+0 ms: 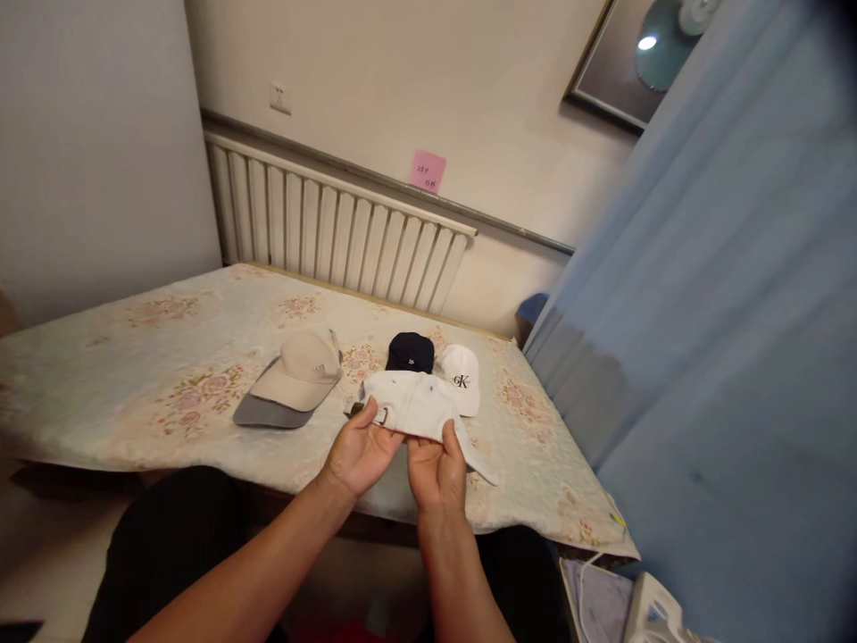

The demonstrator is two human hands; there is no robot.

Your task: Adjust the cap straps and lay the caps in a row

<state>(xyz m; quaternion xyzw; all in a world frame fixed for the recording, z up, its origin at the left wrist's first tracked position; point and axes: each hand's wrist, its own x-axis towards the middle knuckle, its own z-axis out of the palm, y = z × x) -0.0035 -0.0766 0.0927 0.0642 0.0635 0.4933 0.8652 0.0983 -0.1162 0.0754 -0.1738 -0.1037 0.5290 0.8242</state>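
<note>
Both my hands hold a white baseball cap (pixel 415 402) sideways above the near edge of the bed. My left hand (pixel 361 451) grips it by the strap end, thumb beside the buckle, fingers beneath. With thumb on top, my right hand (pixel 438 464) pinches the lower edge near the brim, which points down to the right. Just behind lie a dark navy cap (pixel 410 351) and another white cap (pixel 460 379) with black "CK" letters. To the left, a beige cap (pixel 301 366) rests on a grey cap (pixel 268 413), whose brim sticks out below it.
A floral sheet (pixel 254 304) covers the bed. Behind it, a white radiator (pixel 335 219) runs along the wall under a pink note (pixel 427 171). A blue curtain (pixel 703 313) hangs on the right, and a white power strip (pixel 660 612) lies at the lower right.
</note>
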